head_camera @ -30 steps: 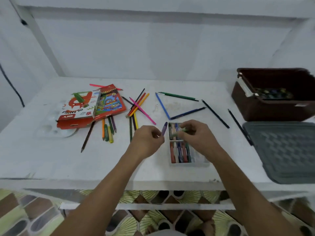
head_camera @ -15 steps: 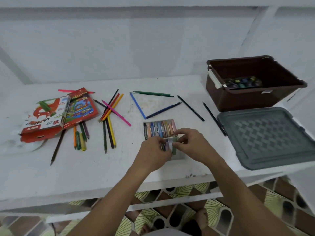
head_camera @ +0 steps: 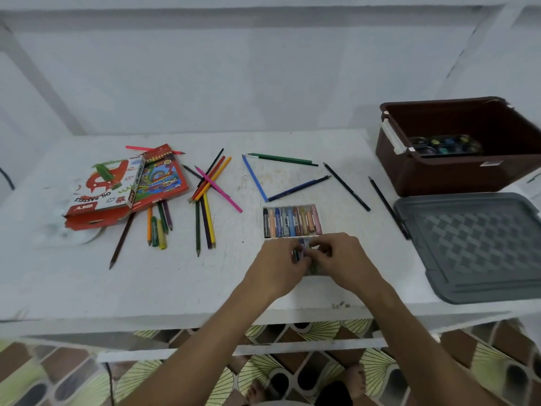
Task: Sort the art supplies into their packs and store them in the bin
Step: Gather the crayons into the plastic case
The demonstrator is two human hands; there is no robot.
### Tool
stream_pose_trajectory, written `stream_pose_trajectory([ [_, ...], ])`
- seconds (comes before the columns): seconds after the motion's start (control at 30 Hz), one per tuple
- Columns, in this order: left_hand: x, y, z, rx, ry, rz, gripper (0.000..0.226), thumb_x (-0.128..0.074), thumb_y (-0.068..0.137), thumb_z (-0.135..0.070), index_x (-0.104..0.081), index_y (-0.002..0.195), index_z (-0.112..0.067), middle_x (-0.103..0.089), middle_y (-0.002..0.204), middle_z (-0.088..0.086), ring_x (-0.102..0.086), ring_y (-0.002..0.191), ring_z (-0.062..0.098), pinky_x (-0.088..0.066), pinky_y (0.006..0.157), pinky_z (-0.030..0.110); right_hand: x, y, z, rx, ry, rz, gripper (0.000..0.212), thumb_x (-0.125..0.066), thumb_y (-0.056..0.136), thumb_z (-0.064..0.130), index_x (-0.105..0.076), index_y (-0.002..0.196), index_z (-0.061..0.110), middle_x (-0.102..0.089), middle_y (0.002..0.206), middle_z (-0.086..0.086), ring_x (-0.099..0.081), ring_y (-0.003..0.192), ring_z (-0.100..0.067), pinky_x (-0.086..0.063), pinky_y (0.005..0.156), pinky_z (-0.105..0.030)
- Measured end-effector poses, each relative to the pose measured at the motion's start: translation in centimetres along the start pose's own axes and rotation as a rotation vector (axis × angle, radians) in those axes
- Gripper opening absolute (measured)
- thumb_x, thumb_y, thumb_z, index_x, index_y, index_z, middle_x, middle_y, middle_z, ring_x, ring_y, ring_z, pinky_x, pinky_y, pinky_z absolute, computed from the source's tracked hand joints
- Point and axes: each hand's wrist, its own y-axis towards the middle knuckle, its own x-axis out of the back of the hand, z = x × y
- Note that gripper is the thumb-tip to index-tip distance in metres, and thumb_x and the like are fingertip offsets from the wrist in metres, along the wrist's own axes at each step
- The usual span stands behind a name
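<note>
Left hand and right hand pinch one purple pastel (over the tray); one bin.

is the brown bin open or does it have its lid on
Open: the brown bin has no lid on; the grey lid lies flat beside it on the table.

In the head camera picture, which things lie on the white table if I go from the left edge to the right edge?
Oil pastel box → colored pencil box → crossed pile of colored pencils → blue pencil → tray of pastels, with both hands just in front of it → two dark pencils → gray lid and, behind it, brown bin.
</note>
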Motion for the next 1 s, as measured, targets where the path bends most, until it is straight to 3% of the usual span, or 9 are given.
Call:
stream_pose_trajectory([
  [0.17, 0.5, 0.2, 0.2, -0.046, 0.050, 0.023, 0.018, -0.057, 0.092, -0.032, -0.068, 0.102, -0.021, -0.053, 0.069, -0.013, -0.049, 0.055, 0.000, -0.030, 0.049, 0.011, 0.5, -0.5, -0.4, 0.043, 0.018, 0.069, 0.021, -0.063, 0.087, 0.014, -0.073, 0.104, 0.022, -0.062, 0.075, 0.022, -0.060, 0.070, 0.008, -0.044, 0.060, -0.003],
  [0.37, 1.1, 0.8, 0.1, -0.059, 0.125, 0.042, 0.025, -0.068, 0.085, -0.035, -0.064, 0.106, -0.021, -0.063, 0.092, -0.003, -0.055, 0.075, 0.012, -0.046, 0.064, 0.024, 0.2, 0.0, -1.0, 0.027, -0.118, 0.095, 0.023, -0.064, 0.088, 0.017, -0.070, 0.109, 0.020, -0.060, 0.085, 0.006, -0.053, 0.070, 0.000, -0.035, 0.059, -0.006],
  [0.5, 1.4, 1.1, 0.2, -0.065, 0.190, 0.053, 0.028, -0.067, 0.084, -0.040, -0.069, 0.107, -0.024, -0.062, 0.086, -0.004, -0.056, 0.072, 0.013, -0.044, 0.062, 0.024, 0.1, 0.0, -1.3, 0.034, -0.157, 0.086, 0.027, -0.064, 0.088, 0.019, -0.067, 0.116, 0.019, -0.056, 0.089, 0.003, -0.049, 0.073, -0.004, -0.033, 0.062, -0.005],
  [0.6, 1.3, 1.0, 0.4, -0.107, 0.176, 0.036, 0.030, -0.067, 0.085, -0.038, -0.065, 0.111, -0.023, -0.065, 0.093, -0.002, -0.058, 0.078, 0.015, -0.046, 0.066, 0.025, 0.0, 0.0, -1.4, 0.045, -0.177, 0.081, 0.027, -0.064, 0.088, 0.019, -0.067, 0.115, 0.018, -0.054, 0.088, 0.002, -0.048, 0.075, -0.006, -0.033, 0.061, -0.005],
  [0.77, 1.2, 1.1, 0.7, -0.152, 0.240, 0.092, 0.025, -0.061, 0.089, -0.039, -0.069, 0.106, -0.023, -0.058, 0.081, -0.003, -0.057, 0.074, 0.015, -0.050, 0.066, 0.029, -0.2, -0.1, -1.5, 0.066, -0.180, 0.073, 0.025, -0.062, 0.089, 0.017, -0.067, 0.113, 0.017, -0.056, 0.091, -0.003, -0.050, 0.077, -0.010, -0.034, 0.061, -0.006],
  [1.0, 1.5, 1.3, 0.8, -0.176, 0.222, 0.158, 0.026, -0.061, 0.089, -0.036, -0.069, 0.110, -0.023, -0.059, 0.077, -0.006, -0.057, 0.068, 0.011, -0.048, 0.062, 0.024, 0.5, 0.5, -1.0, 0.074, -0.222, 0.154, 0.029, -0.065, 0.087, 0.022, -0.065, 0.116, 0.023, -0.045, 0.089, 0.005, -0.042, 0.070, 0.001, -0.030, 0.058, -0.007],
])
